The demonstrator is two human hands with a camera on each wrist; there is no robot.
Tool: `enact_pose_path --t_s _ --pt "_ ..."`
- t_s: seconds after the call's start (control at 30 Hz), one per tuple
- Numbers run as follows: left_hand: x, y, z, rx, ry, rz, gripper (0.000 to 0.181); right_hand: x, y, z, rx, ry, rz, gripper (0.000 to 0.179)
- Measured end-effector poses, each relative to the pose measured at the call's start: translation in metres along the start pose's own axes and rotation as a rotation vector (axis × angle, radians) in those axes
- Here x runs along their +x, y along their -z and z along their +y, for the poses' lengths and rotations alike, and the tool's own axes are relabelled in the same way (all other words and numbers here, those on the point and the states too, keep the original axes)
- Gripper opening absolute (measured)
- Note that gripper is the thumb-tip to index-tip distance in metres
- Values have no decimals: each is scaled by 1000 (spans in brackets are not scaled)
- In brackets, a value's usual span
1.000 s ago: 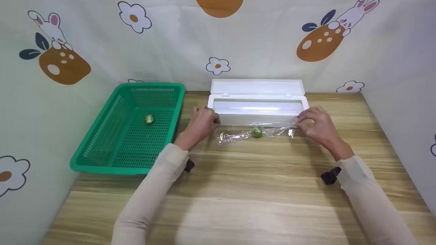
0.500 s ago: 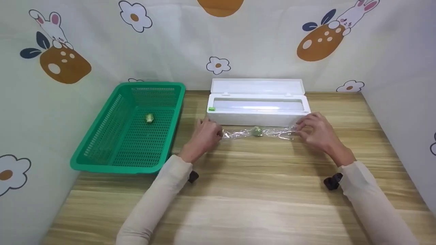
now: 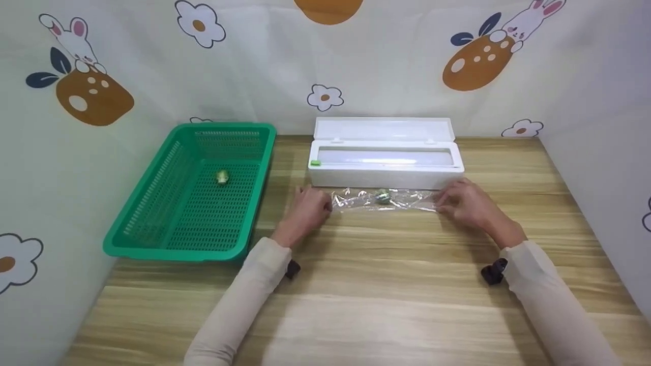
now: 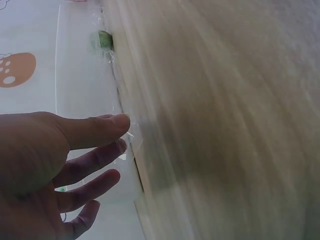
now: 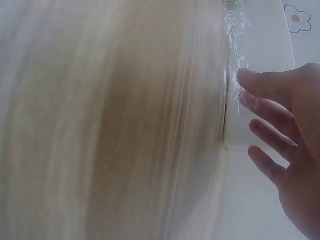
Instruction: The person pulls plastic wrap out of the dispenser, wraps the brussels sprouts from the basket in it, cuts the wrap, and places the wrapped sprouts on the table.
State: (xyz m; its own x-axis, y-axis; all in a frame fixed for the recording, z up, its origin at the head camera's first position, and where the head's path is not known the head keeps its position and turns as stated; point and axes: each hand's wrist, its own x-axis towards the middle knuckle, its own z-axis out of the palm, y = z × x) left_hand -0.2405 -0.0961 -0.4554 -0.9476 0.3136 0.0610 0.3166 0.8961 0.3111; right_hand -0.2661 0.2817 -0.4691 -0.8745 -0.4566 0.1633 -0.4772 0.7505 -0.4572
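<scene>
Pinched at both ends, a strip of clear film runs along the front of the white box, with the left hand by the box's left front corner and the right hand by its right. Each grip is thumb against forefinger; in the wrist views the other fingers are bent and spread, bearing on nothing. The step in hand looks like stretching the film flat around a green piece. My judgement is that the next move calls for even tension from both hands, so that the strip stays low and the piece does not roll.

Nearest, two pale sleeves angle in toward the box over the wooden table, the wrists low and the hands turned inward to face each other. Beyond them, the green piece sits just before the middle of the box's front; whether it is wrapped in the film or merely under it, I cannot tell. Left of the box stands a green basket with a second piece on its floor. Farthest, the box's lid is raised along its back edge.
</scene>
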Motion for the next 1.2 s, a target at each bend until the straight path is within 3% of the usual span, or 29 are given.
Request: enact_pose_path --t_s 0.2,0.37,0.53,0.7,0.87,1.0,1.2 --pt "-4 -1 -1 -59 4 25 19 -2 0 -1 6 -1 18 8" --pt "-5 4 2 -94 25 112 28 -3 5 -8 30 2 158 23" --pt "2 6 17 -167 -37 162 24 7 5 -26 31 42 301 22" --pt "19 3 37 -208 -91 158 21 22 0 -49 -24 108 355 20" --pt "37 -5 51 -248 -65 111 21 37 -13 -66 -76 108 271 29" --pt "48 -16 56 -267 -45 111 24 45 -24 -73 -108 27 154 39" --pt "59 -31 61 -199 -54 116 19 50 -36 -79 -94 -66 63 46"
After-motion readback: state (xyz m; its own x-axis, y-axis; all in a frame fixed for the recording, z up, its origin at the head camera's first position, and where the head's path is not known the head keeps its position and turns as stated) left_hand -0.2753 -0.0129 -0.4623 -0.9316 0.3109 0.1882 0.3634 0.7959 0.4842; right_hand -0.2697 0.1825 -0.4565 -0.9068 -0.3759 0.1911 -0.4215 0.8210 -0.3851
